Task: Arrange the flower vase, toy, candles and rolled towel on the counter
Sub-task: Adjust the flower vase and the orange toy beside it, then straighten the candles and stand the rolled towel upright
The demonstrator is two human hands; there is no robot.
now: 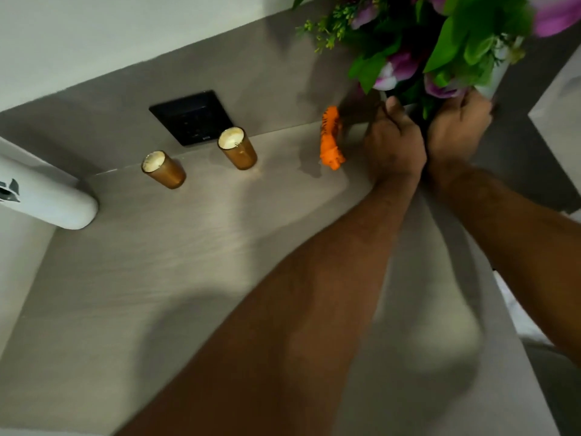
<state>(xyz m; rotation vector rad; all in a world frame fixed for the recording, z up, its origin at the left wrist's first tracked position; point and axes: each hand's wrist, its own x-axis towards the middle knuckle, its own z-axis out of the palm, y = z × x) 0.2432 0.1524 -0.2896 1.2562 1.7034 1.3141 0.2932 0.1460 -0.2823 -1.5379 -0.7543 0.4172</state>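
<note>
Purple flowers with green leaves (440,42) fill the top right, standing in a vase whose body is mostly hidden behind my hands. My left hand (394,143) and my right hand (456,130) are both closed around the vase at the back right of the beige counter (188,262). An orange striped toy tiger (330,138) stands just left of my left hand, against the back wall. Two gold candle holders with cream wax stand further left, one candle (237,147) near the wall, the other candle (163,169) left of it. No rolled towel is in view.
A black wall socket plate (191,116) sits on the grey backsplash behind the candles. A white curved object with a dark logo (44,196) juts in at the left edge. White fabric (518,313) shows beyond the counter's right edge.
</note>
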